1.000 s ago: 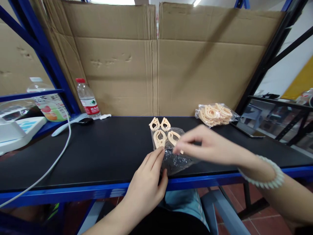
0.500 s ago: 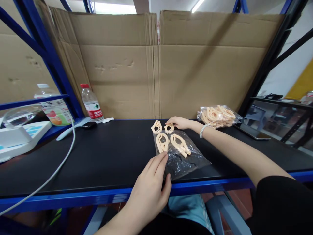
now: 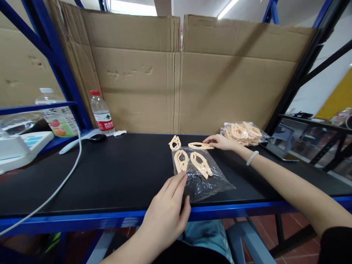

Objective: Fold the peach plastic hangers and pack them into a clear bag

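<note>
Moved rightward since half a second ago, the right hand (image 3: 218, 142) touches the far looped piece (image 3: 199, 148), now lying sideways; grip unclear. Black surface (image 3: 110, 172) stretches broadly leftward. Clear bag (image 3: 205, 189) nears its blue front edge (image 3: 236, 210). Unclenched, the left hand (image 3: 168, 200) rests at the bag's left edge, beside two flat pieces (image 3: 204, 166).

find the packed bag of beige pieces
In the head view, the packed bag lies back right on the black tabletop, near the cardboard, just behind the right hand.

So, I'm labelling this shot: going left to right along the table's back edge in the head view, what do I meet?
Red-capped bottle, white scrap, beige piece, second beige piece, right hand, filled bag.
</note>
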`<state>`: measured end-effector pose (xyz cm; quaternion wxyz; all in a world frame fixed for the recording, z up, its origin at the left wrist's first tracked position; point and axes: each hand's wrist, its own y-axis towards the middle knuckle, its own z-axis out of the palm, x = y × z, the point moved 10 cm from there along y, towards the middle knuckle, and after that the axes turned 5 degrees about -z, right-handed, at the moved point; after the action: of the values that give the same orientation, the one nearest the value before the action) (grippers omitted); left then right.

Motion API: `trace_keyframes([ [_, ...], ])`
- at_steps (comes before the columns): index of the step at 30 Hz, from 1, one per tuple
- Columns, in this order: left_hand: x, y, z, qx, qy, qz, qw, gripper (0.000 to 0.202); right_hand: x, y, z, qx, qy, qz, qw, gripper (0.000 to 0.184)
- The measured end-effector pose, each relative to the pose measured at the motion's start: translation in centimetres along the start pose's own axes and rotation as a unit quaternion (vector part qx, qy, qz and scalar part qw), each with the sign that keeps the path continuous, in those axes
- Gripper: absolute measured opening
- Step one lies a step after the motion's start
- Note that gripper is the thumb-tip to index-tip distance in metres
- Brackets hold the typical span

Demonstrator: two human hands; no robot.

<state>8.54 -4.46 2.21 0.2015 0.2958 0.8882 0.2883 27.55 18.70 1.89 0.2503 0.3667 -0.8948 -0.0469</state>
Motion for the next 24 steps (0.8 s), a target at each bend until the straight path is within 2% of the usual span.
trace_keyframes([
  [6,0.1,-0.1,-0.1,-0.001,-0.003,-0.003,1.0,0.045,0.2,0.4,-0.3,-0.037,-0.056,0.001,0.998,0.027],
  [11,0.1,0.0,-0.1,0.001,-0.004,-0.001,1.0,0.045,1.4,-0.7,-0.4,-0.047,-0.064,-0.021,0.997,0.025],
  [13,0.1,0.0,0.0,0.004,0.0,-0.003,1.0,0.045,2.7,-1.6,-0.3,-0.045,-0.08,-0.06,0.994,0.026],
  [17,0.1,0.0,0.1,0.001,0.004,-0.002,1.0,0.045,5.3,-4.4,0.7,0.003,-0.128,-0.131,0.983,0.035],
  [24,0.0,0.0,0.0,-0.005,0.009,0.006,1.0,0.045,8.6,-10.2,1.1,-0.009,-0.215,-0.123,0.969,0.046],
])
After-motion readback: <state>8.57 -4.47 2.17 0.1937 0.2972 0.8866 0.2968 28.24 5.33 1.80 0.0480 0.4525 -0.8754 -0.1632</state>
